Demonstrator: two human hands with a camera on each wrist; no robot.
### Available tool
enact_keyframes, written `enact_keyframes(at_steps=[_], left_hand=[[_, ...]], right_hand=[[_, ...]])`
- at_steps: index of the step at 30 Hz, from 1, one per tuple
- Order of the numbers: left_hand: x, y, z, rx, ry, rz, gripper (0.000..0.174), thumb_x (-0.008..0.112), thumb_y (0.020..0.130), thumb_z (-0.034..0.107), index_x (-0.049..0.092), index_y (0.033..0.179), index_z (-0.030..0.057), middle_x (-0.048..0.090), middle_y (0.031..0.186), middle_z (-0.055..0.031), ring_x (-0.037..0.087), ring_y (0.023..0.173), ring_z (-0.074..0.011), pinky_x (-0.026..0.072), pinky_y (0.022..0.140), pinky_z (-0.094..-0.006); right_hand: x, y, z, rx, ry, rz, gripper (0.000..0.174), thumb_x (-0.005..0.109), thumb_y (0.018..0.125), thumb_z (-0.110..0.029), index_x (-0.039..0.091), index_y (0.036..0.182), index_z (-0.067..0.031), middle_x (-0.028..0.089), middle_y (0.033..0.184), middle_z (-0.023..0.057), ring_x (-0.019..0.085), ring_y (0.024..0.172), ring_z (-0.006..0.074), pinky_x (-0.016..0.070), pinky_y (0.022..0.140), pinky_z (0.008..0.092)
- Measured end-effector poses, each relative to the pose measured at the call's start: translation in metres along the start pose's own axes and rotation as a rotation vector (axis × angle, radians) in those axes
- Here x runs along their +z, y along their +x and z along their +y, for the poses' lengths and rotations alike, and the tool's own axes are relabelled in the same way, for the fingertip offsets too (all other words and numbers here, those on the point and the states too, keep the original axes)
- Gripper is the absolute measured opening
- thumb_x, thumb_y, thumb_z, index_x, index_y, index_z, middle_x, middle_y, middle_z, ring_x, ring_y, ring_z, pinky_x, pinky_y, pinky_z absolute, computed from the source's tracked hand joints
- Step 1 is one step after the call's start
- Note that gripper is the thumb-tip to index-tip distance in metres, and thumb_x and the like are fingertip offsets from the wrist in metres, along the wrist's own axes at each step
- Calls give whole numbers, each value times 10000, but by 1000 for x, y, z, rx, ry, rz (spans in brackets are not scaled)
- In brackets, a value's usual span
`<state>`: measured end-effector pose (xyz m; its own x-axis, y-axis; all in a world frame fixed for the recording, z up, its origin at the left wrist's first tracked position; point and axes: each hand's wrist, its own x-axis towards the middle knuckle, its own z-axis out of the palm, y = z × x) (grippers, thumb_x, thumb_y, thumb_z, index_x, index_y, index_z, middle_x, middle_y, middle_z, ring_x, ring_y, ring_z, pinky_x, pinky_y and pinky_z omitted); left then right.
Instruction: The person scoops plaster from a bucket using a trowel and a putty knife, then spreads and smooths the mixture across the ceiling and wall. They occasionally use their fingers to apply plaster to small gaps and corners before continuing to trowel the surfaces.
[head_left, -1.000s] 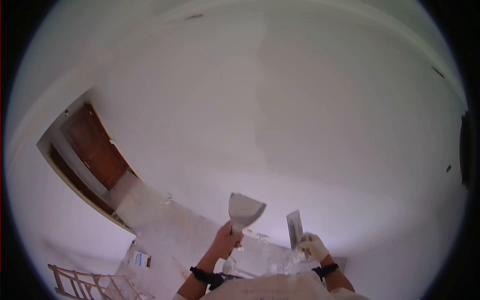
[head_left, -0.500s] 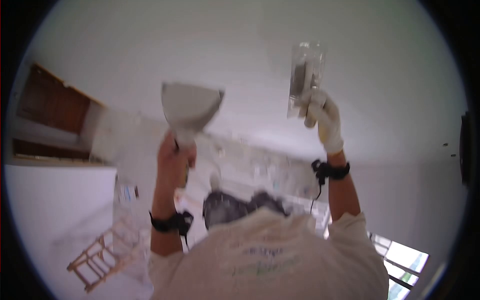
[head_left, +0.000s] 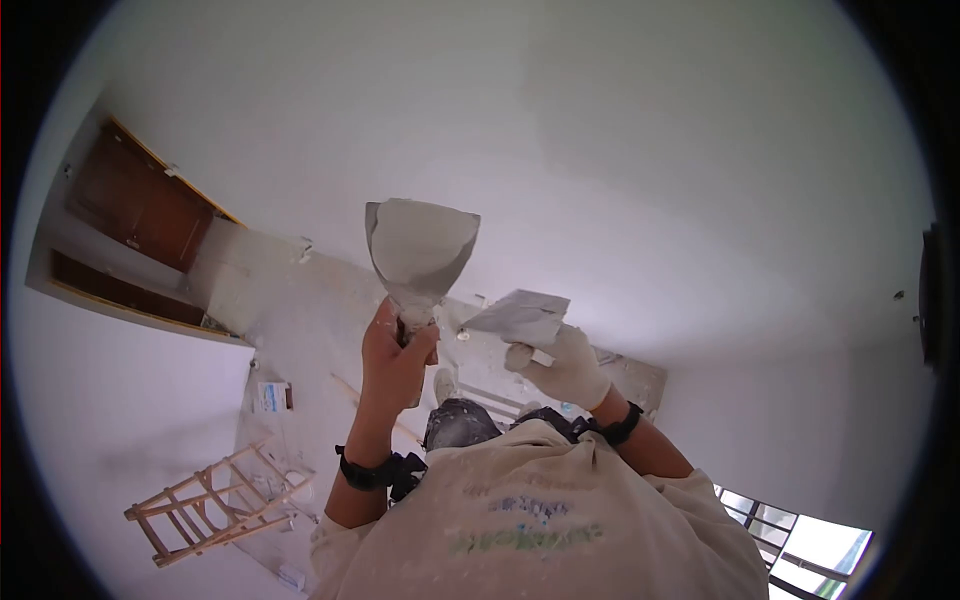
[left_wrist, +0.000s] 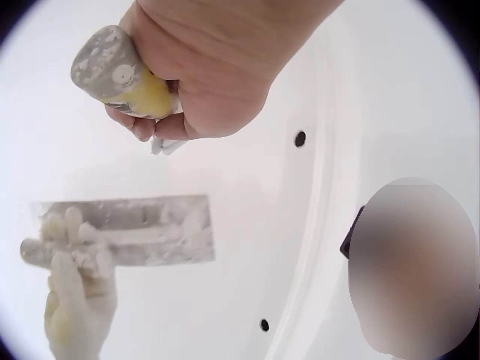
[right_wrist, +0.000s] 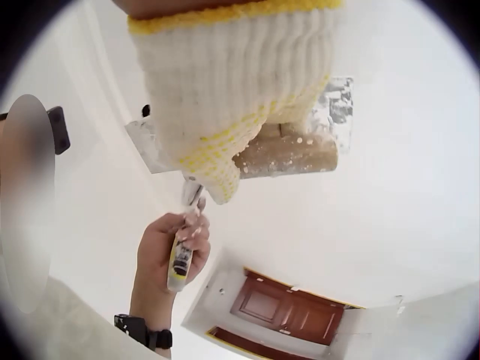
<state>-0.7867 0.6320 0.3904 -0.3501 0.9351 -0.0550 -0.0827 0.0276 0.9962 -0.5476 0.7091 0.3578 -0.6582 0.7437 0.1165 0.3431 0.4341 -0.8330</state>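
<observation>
My bare left hand grips the handle of a wide putty knife, its blade upward and coated with pale putty. The knife's grey and yellow handle end shows in the left wrist view. To the right, my gloved right hand holds a rectangular steel trowel by its handle. The left wrist view shows the trowel plate smeared with putty and the glove's fingers round the grip. In the right wrist view the brown handle lies inside the glove. The two tools are close together but apart.
A pale wall spreads ahead, with a faint darker patch. Brown doors stand at the left, a wooden ladder-like frame and a small box lower left. A barred window is lower right.
From raised and apart, the right hand has come down and left, bringing the trowel near the putty knife and turning it sideways. The left hand has moved slightly right. The view has tilted downward since the first frame.
</observation>
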Motion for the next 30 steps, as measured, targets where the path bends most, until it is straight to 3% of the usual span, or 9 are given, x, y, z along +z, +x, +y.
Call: enact_keyframes(at_steps=[3,6,9,14,18,21,23,28,30], left_hand=[[4,-21,4,335,200,-44,360,589,812,-53,611,1165,14,595,841,-94,576,655,-179,467,602,-285],[4,-33,24,644,605,-84,606,583,705,-103,627,1292,38,590,936,-151,602,768,-308,489,645,-341],[0,-29,7,736,639,-121,617,583,689,-112,637,1286,37,606,957,-146,609,774,-331,503,661,-353],[-21,-15,-4,660,759,-63,590,581,728,-118,633,1296,36,617,989,-156,621,793,-332,515,680,-367],[-57,29,-72,779,931,99,138,611,834,45,590,969,21,584,950,-200,609,889,-420,509,744,-518],[-84,28,-132,439,974,-18,194,587,888,107,642,1052,20,590,928,-206,602,856,-420,504,751,-514],[-97,18,-190,397,772,108,229,696,856,165,635,997,-5,599,826,-219,596,836,-437,490,706,-491],[-122,-26,-291,11,25,397,128,620,863,26,627,991,24,494,647,5,452,532,-110,394,478,-277],[-146,-43,-301,-70,94,404,65,641,885,73,588,874,36,497,649,-7,448,572,-123,386,519,-309]], right_hand=[[9,19,-21,-467,-333,186,344,729,765,-108,687,1104,-71,672,1144,118,651,1074,310,555,846,391],[28,28,28,-97,414,93,371,743,772,-175,677,1127,-88,670,1159,102,641,1081,321,549,874,402],[12,35,37,-184,229,27,410,759,764,-243,672,1138,-100,669,1159,93,643,1052,323,530,905,418],[-3,35,-6,-584,-325,99,442,770,760,-268,665,1153,-97,668,1162,95,644,1041,330,522,922,416],[17,40,-6,-393,93,74,495,750,809,-282,617,1244,-86,657,1173,136,631,1049,374,518,931,439],[16,66,-20,-373,239,122,521,756,818,-265,591,1273,-72,652,1165,154,633,1048,368,522,906,456],[-4,84,-86,-358,-329,266,519,738,839,-211,551,1292,-42,655,1146,142,642,1036,351,525,873,466],[-52,201,-143,-633,-327,503,425,676,921,-217,540,1284,-42,660,1092,179,676,912,331,538,801,398],[-70,271,-163,-711,-332,600,259,618,930,-180,555,1142,-46,661,917,173,666,787,367,524,696,443]])
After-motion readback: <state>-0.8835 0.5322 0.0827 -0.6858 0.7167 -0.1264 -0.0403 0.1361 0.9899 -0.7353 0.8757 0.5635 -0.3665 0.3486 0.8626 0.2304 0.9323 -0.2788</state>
